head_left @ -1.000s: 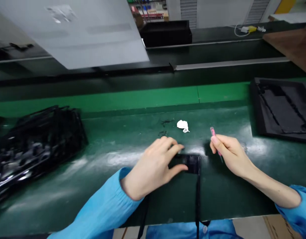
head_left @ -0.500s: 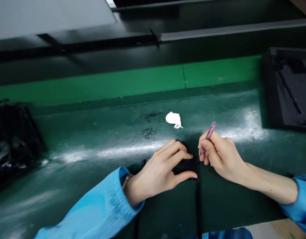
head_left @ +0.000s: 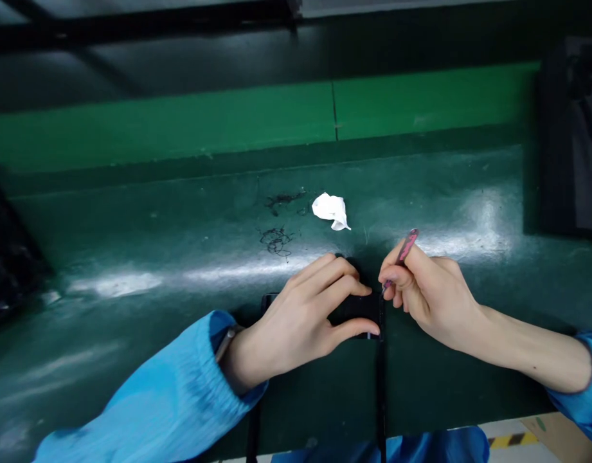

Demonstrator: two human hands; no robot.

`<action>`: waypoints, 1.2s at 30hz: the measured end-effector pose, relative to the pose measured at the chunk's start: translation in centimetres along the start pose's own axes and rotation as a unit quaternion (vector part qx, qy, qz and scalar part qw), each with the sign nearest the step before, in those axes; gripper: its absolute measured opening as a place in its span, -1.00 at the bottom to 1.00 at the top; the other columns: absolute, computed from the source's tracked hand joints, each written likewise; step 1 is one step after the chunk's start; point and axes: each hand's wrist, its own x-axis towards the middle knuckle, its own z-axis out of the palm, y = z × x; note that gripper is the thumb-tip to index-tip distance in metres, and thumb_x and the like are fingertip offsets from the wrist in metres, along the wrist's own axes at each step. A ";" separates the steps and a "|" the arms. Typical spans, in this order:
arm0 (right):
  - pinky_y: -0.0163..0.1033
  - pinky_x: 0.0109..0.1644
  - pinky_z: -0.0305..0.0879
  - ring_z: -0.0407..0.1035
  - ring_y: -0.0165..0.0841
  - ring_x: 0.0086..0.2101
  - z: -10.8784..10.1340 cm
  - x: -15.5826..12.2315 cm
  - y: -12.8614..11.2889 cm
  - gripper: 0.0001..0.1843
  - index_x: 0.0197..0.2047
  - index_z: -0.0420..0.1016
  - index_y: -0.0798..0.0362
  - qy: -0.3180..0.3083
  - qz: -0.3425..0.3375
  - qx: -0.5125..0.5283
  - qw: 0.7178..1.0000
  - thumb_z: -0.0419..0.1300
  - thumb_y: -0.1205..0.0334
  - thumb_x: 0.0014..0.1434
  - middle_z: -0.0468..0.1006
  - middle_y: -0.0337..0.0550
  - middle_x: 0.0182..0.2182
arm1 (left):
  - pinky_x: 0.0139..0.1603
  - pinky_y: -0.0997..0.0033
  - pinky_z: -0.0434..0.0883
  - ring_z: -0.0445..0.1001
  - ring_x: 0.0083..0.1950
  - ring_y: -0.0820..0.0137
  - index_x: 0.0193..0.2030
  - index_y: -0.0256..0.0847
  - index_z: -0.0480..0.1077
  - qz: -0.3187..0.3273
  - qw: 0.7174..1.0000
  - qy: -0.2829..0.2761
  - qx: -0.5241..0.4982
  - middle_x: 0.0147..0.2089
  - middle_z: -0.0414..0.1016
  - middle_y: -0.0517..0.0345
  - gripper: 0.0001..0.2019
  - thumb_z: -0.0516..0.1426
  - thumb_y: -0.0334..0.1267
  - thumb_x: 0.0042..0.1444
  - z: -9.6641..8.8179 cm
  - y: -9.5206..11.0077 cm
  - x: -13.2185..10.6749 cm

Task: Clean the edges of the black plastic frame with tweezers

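A small black part [head_left: 360, 313] lies on the dark green work surface [head_left: 146, 283] near the front edge. My left hand [head_left: 300, 318] grips it, thumb on the near side and fingers curled over the top. My right hand [head_left: 428, 292] pinches a thin pink tool [head_left: 405, 247] like a pen, its lower tip down at the part's right end. Two thin black bars [head_left: 381, 392] run from the part toward me.
A crumpled white scrap [head_left: 331, 210] and dark scribble marks [head_left: 276, 239] lie just beyond the hands. A black tray [head_left: 573, 161] stands at the right. A dark heap [head_left: 6, 257] shows at the left edge. A bright green strip [head_left: 204, 125] runs across behind.
The view has tilted down and closer. My right hand has moved left, bringing the pink tool to the part's right end. My left hand has stayed on the part.
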 end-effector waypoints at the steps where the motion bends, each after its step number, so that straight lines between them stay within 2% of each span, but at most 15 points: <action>1: -0.49 -0.47 0.34 0.39 -0.56 -0.56 0.0 0.0 0.0 -0.80 -0.16 0.23 -0.02 0.000 -0.002 -0.003 1.000 -0.06 0.18 0.58 0.54 -0.28 -0.39 | -0.12 0.29 0.44 0.46 -0.15 0.31 -0.01 -0.20 0.43 -0.003 1.000 -0.001 0.000 -0.12 0.52 0.09 -0.66 0.31 0.01 0.29 0.0 0.0 0.0; 6: -0.51 -0.49 0.31 0.38 -0.57 -0.57 -0.2 0.4 -0.1 -0.80 -0.16 0.25 -0.01 -0.008 0.003 0.011 1.000 -0.05 0.21 0.58 0.51 -0.31 -0.42 | -0.10 0.27 0.38 0.43 -0.14 0.28 -0.04 -0.20 0.42 -0.015 1.000 -0.015 0.006 -0.14 0.52 0.11 -0.64 0.31 0.03 0.27 0.2 0.0 0.1; 17: -0.42 -0.46 0.37 0.42 -0.54 -0.60 -0.6 1.1 -0.9 -0.74 -0.22 0.27 -0.02 -0.039 0.104 0.051 0.992 -0.02 0.17 0.58 0.48 -0.37 -0.53 | -0.06 0.25 0.38 0.43 -0.11 0.28 -0.06 -0.21 0.42 -0.021 1.000 -0.021 -0.001 -0.12 0.51 0.11 -0.63 0.29 0.06 0.27 0.3 0.0 0.1; 23: -0.47 -0.51 0.40 0.45 -0.55 -0.61 -0.4 0.5 -0.8 -0.71 -0.21 0.32 -0.01 0.012 0.089 0.069 0.994 -0.03 0.13 0.59 0.52 -0.35 -0.52 | -0.04 0.24 0.41 0.45 -0.11 0.29 -0.06 -0.20 0.42 -0.022 1.000 -0.022 0.006 -0.12 0.52 0.10 -0.63 0.26 0.09 0.30 0.2 0.0 0.1; 31: -0.48 -0.52 0.38 0.42 -0.57 -0.62 -0.3 0.2 -0.7 -0.71 -0.21 0.30 0.00 0.006 0.055 0.011 0.998 -0.05 0.14 0.59 0.53 -0.32 -0.48 | -0.05 0.25 0.40 0.44 -0.12 0.28 -0.06 -0.21 0.42 -0.016 1.000 -0.021 0.014 -0.12 0.53 0.10 -0.62 0.26 0.09 0.30 0.2 0.0 0.1; 36: -0.46 -0.51 0.36 0.43 -0.55 -0.59 -0.4 0.5 -0.8 -0.70 -0.21 0.29 -0.01 -0.012 0.067 0.011 0.998 -0.06 0.12 0.60 0.54 -0.31 -0.47 | -0.04 0.24 0.39 0.43 -0.10 0.26 -0.05 -0.21 0.43 -0.021 0.999 -0.028 0.009 -0.12 0.51 0.09 -0.64 0.27 0.06 0.29 0.1 0.0 0.1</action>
